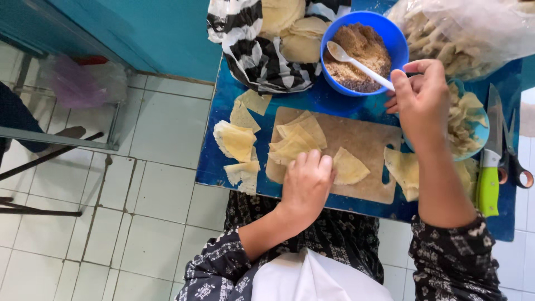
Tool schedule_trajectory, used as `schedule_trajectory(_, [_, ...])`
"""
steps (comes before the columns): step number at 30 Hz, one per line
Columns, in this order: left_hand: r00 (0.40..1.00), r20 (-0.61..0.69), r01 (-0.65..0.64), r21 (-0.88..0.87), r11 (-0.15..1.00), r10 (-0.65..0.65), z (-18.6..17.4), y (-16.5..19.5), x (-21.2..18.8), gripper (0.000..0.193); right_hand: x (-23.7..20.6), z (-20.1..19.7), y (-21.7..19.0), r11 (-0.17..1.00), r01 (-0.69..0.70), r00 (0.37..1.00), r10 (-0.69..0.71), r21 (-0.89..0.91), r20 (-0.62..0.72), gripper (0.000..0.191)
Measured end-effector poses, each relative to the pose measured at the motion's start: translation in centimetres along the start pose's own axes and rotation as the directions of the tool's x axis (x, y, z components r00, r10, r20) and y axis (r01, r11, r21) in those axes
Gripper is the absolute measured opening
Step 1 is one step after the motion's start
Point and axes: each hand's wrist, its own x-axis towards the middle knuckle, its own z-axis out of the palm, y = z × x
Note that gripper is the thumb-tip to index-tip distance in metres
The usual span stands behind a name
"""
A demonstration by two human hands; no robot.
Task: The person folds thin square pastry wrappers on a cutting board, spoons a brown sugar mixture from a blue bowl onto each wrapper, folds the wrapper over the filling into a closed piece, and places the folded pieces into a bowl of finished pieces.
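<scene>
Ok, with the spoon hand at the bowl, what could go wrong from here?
The spoon could drop crumbly filling between the blue bowl and the wooden board. The cut wrappers at the table edge might slide off. The knife lies close to the right hand.

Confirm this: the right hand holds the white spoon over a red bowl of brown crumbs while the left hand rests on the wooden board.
Not quite: the head view shows the bowl is blue, not red. The right hand does hold the white spoon over the brown crumbs, and the left hand rests on the wooden board.
</scene>
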Motion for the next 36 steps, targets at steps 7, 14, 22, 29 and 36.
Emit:
schedule_trajectory(7, [0.997,-0.007,-0.071,-0.064,0.995,0.071,0.2,0.2,0.1,0.015,0.6,-0.5,-1.0,0.997,-0.004,1.0,0.004,-0.077,-0.006,0.01])
schedule_trajectory(14, [1.0,0.014,-0.025,-0.146,0.989,0.027,0.4,0.4,0.8,0.019,3.3,4.4,-3.3,0.941,0.336,0.934,-0.338,-0.029,-0.118,0.01])
schedule_trajectory(22, [0.996,0.08,0.073,-0.379,0.922,-0.046,-1.1,-0.6,0.0,0.024,3.8,6.8,-3.9,0.746,0.609,0.778,-0.628,-0.271,0.019,0.014])
schedule_trajectory(29, [0.995,0.097,0.076,-0.417,0.906,-0.039,-1.8,-0.6,0.0,0.025,4.5,5.4,-0.9,0.849,0.202,0.979,-0.168,0.488,-0.113,0.015])
schedule_trajectory(36, [0.995,0.085,0.089,-0.412,0.907,-0.059,-2.7,-1.1,-1.0,0.032,2.1,0.8,1.0,0.701,0.05,0.993,0.044,0.711,-0.113,0.012])
